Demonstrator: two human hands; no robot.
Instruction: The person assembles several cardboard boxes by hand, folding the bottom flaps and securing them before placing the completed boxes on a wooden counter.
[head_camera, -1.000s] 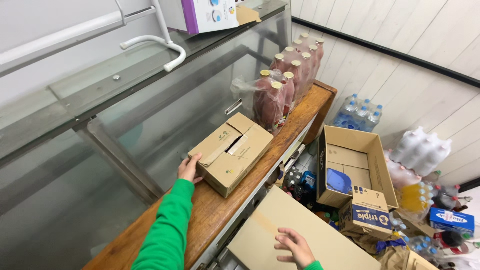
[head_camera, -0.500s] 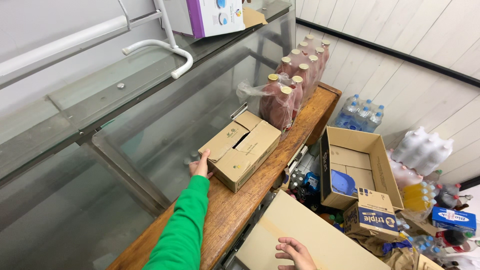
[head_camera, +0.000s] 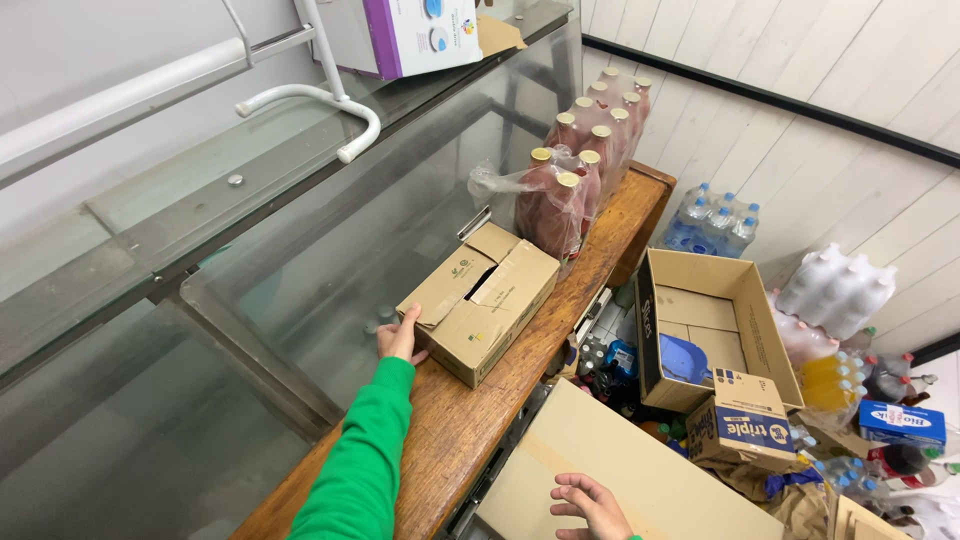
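The left hand (head_camera: 402, 338) pressed flat, fingers open, against the half-open cardboard box (head_camera: 482, 299) on the wooden worktop (head_camera: 470, 420); its contents stayed hidden. The right hand (head_camera: 592, 506) lay spread, gripping nothing, on a flat carton (head_camera: 640, 480).

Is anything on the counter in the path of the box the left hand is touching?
Yes. The left hand presses the brown cardboard box, and shrink-wrapped dark-red bottles with gold caps stand directly against its far end.

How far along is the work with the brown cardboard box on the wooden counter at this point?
Done: the brown cardboard box sits on the wooden counter, close to the shrink-wrapped pack of red bottles. In hand: the left hand presses its near end; the right hand rests on a flat cardboard sheet. Left: its top flaps are unsealed.
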